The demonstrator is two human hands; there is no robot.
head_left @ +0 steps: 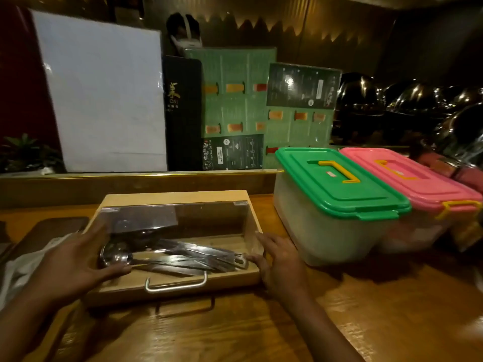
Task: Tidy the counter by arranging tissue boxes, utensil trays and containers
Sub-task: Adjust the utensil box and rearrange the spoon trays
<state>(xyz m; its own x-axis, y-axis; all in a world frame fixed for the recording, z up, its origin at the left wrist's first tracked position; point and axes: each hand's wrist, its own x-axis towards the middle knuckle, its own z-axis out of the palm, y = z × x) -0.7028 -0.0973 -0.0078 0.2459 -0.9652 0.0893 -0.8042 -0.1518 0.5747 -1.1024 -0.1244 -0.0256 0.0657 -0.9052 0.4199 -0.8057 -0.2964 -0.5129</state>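
The left hand (pixel 75 259) lies flat against the left end of the tray (pixel 177 283), fingers spread and loose, the thumb reaching over the clear lid (pixel 183 226) near the spoon bowls; it presses the side rather than clamping anything. The right hand (pixel 279 265) is likewise open, fingers together and extended, laid against the tray's right end, so the tray sits between the two palms. The tray is a shallow wooden box with a metal handle (pixel 175 285) on its near edge, resting on the counter (pixel 261 330) a little left of centre. Under the lid lie spoons (pixel 117 257) at the left with their flat handles fanned toward the right. Just left of the tray a pale cloth (pixel 18 273) lies on the counter, partly behind the left forearm. To the right, near but not touching the tray, stands a translucent container with a green lid (pixel 339 184) and a yellow handle; touching it on its far side is a second container with a pink lid (pixel 410 178). Behind the tray, on a raised ledge (pixel 130 178), a white board (pixel 104 95), a black menu (pixel 183 113) and green menus (pixel 235 100) stand upright. A small plant (pixel 26 152) stands at the far left, and shiny domed covers (pixel 407 100) show at the far right.
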